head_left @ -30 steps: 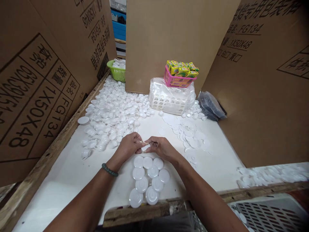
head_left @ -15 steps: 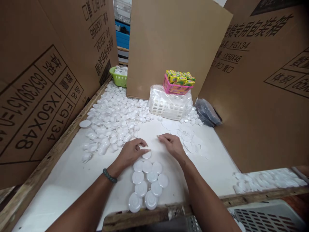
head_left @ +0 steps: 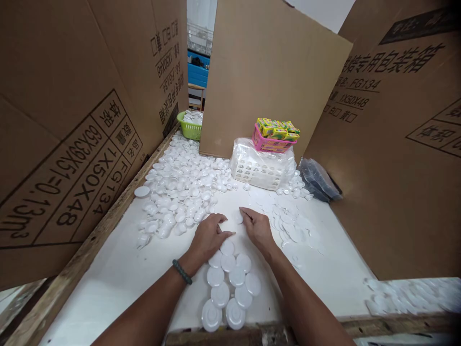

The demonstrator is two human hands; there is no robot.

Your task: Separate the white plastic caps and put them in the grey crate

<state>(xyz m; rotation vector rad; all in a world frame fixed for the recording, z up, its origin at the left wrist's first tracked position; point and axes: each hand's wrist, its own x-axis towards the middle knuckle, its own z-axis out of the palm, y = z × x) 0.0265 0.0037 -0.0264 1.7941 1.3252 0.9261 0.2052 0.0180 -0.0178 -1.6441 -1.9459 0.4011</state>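
Note:
My right hand (head_left: 257, 229) is closed in a pinch on the edge of a small white disc (head_left: 238, 217), just above the white tabletop. To its left, my left hand (head_left: 211, 234) has thumb and fingers apart, with nothing seen between them. Its thumb hovers by the top white round piece (head_left: 227, 248) of a cluster. Below the hands, several more white round pieces with ringed faces (head_left: 220, 294) lie in rough columns down to the table's front edge. Flat white discs (head_left: 293, 229) are scattered right of my right hand.
A large heap of small white dish-like pieces (head_left: 187, 182) spreads at the left. Behind stand a plastic-wrapped pack (head_left: 257, 166), a pink basket of yellow boxes (head_left: 275, 137) and a green basket (head_left: 189, 127). Cardboard panels (head_left: 270, 72) wall the table; white pieces (head_left: 414, 293) lie at right.
My left thumb has come off the top round piece, and the hand has opened wider. A white disc now shows in my right hand's pinch. The whole view has shifted slightly.

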